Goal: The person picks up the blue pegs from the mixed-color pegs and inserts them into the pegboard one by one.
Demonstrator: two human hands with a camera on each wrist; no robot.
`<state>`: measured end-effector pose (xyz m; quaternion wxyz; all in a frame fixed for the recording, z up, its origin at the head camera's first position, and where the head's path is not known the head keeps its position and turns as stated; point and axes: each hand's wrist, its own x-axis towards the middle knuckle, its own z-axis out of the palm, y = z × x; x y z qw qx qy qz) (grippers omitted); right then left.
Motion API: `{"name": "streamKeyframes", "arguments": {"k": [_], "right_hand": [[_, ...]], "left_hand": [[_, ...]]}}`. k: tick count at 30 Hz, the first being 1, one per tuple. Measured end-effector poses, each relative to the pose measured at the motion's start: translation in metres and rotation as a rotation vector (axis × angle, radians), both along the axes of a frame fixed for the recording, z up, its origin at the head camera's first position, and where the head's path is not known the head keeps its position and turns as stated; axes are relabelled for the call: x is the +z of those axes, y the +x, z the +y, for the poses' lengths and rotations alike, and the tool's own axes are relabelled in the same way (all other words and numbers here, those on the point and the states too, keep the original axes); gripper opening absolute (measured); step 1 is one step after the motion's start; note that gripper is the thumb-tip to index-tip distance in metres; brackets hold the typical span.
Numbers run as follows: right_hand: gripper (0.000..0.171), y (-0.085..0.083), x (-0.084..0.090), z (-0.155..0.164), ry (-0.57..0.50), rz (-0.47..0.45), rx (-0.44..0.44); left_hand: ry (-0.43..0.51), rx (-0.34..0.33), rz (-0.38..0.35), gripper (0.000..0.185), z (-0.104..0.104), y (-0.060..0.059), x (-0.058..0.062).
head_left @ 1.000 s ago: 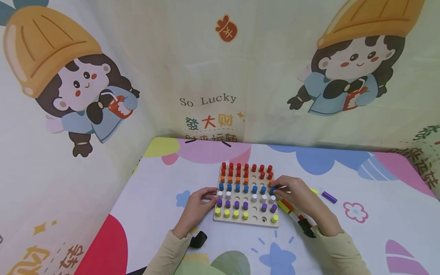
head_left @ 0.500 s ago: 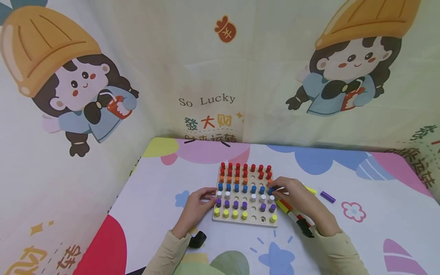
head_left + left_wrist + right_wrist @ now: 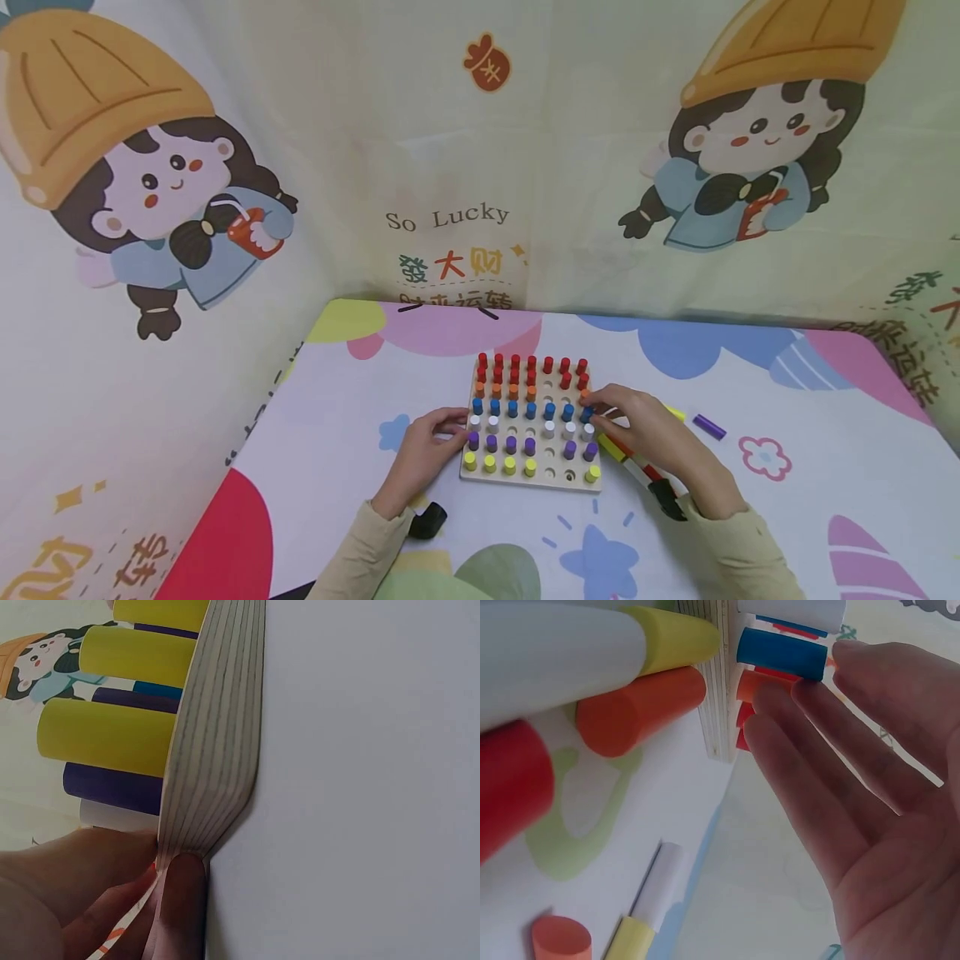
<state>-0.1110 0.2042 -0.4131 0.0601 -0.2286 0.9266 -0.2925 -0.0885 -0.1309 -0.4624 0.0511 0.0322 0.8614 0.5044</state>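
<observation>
A wooden pegboard [image 3: 536,481] lies on the table, set with rows of red, orange, blue, white, purple and yellow pegs; several holes have no peg. At its left edge my left hand [image 3: 426,454] grips the board, with one digit against its layered side [image 3: 217,735] and another at the top face in the left wrist view. My right hand [image 3: 645,425] is at the right edge, thumb and index finger at the outer end of the blue peg [image 3: 784,654], which stands in the board. The other fingers extend beside the orange peg [image 3: 754,686].
Loose pieces lie right of the board, among them a purple peg [image 3: 709,427], a yellow peg [image 3: 676,412] and an orange peg [image 3: 641,712] partly under my right hand. Black wrist devices [image 3: 429,521] show near both sleeves. A printed cloth wall [image 3: 570,208] rises behind the table.
The whole head view has shifted slightly, so the board appears a little further left. Both hands keep their places at the board, the right one still at the blue peg.
</observation>
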Motion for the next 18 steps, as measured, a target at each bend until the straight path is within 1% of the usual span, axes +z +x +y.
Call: {"name": "streamKeyframes", "arguments": {"k": [4,9,12,18], "right_hand": [[0.032,0.002,0.001,0.000,0.028,0.022,-0.013],[0.036,0.005,0.004,0.000,0.056,0.068,-0.023],[0.038,0.008,0.007,-0.002,0.074,0.102,-0.024],[0.040,0.016,0.015,-0.007,0.101,0.165,-0.031]], "left_hand": [[0.014,0.015,0.019,0.032,-0.001,-0.002,-0.002],[0.026,0.024,0.031,0.034,-0.001,-0.003,-0.001],[0.015,0.036,0.045,0.032,0.000,-0.002,0.003],[0.003,0.059,0.102,0.030,-0.001,-0.004,0.013]]}}
